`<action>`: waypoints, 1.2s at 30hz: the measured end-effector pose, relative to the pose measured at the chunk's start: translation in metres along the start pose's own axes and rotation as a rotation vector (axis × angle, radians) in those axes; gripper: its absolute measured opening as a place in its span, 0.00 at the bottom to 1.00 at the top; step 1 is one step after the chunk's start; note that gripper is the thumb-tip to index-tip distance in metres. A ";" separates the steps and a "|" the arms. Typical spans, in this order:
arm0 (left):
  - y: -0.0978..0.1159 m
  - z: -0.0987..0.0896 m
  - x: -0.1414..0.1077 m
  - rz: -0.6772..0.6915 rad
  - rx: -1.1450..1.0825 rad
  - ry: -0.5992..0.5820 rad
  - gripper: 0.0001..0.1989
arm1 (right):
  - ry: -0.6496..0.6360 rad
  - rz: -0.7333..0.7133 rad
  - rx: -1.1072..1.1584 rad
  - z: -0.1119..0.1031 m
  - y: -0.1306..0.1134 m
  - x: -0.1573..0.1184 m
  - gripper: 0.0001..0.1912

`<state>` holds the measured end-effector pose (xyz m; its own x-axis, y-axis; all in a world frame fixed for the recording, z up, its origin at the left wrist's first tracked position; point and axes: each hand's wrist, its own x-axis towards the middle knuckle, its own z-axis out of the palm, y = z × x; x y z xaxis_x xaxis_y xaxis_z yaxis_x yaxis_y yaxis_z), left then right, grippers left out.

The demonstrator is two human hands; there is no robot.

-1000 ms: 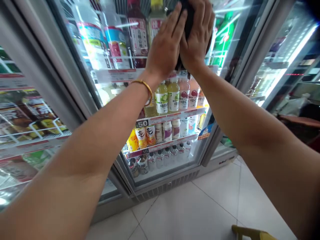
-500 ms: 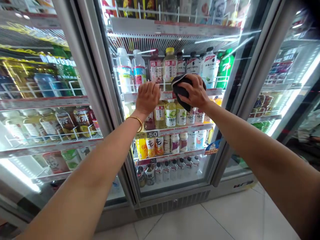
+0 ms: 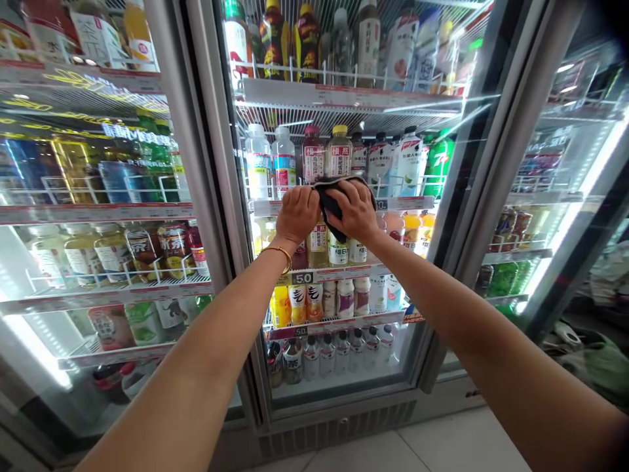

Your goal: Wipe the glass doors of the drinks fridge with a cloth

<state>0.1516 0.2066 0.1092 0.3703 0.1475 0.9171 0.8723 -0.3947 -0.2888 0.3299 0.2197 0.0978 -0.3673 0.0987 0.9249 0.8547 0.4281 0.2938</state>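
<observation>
The cloth (image 3: 331, 213) is gripped by the right hand (image 3: 356, 208), midway between the door's (image 3: 344, 406) side edges. The left hand (image 3: 298, 213) is curled beside it; whether anything is held cannot be told.

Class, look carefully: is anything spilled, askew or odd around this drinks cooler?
Nothing stands out. The bottles behind the middle glass door stand upright in rows, and the visible floor shows no spill. The dark cloth is bunched under the right hand.

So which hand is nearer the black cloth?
Right. The right hand holds the cloth; the left hand is just beside its left edge, though whether they touch is unclear.
</observation>
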 end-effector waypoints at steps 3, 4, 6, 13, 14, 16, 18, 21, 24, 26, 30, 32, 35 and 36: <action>-0.001 0.001 0.000 0.019 0.021 0.014 0.16 | -0.108 -0.224 0.056 -0.007 0.030 -0.015 0.22; -0.001 0.002 0.000 0.025 0.026 0.020 0.16 | -0.134 -0.278 0.078 -0.010 0.040 -0.018 0.21; -0.002 0.003 0.000 0.038 0.033 0.026 0.16 | -0.137 -0.290 0.095 -0.014 0.055 -0.019 0.21; -0.002 0.004 -0.002 0.029 0.034 0.019 0.16 | 0.293 0.392 -0.014 0.002 0.020 0.032 0.25; -0.002 0.004 -0.002 0.024 0.034 0.021 0.16 | 0.309 0.410 -0.002 0.005 0.009 0.038 0.25; -0.002 0.002 -0.003 0.010 0.031 0.032 0.16 | 0.287 0.348 0.029 0.010 -0.010 0.045 0.24; -0.002 0.002 -0.003 -0.006 0.028 0.048 0.17 | 0.226 0.217 0.050 0.011 -0.021 0.040 0.23; -0.001 0.001 -0.003 -0.015 0.035 0.068 0.17 | 0.112 0.037 0.049 0.009 -0.017 0.016 0.23; -0.001 0.002 -0.002 0.002 0.044 0.082 0.17 | -0.019 -0.097 0.055 0.003 0.009 -0.017 0.23; 0.000 0.003 -0.002 0.016 0.044 0.068 0.17 | -0.104 -0.160 0.069 -0.004 0.032 -0.035 0.22; 0.000 0.005 -0.001 0.016 0.032 0.043 0.18 | -0.075 -0.055 0.064 -0.014 0.063 -0.038 0.22; 0.000 0.006 -0.001 0.002 0.016 0.045 0.18 | 0.063 0.080 0.056 -0.012 0.062 -0.020 0.23; 0.000 0.006 -0.002 -0.019 -0.012 0.026 0.16 | 0.296 0.286 0.029 0.001 0.041 0.016 0.25; 0.000 0.005 -0.002 -0.023 -0.013 0.019 0.16 | 0.346 0.325 0.021 0.007 0.030 0.026 0.25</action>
<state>0.1528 0.2110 0.1054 0.3440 0.1390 0.9286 0.8760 -0.4035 -0.2641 0.3435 0.2410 0.1288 0.0647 -0.0735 0.9952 0.8961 0.4431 -0.0255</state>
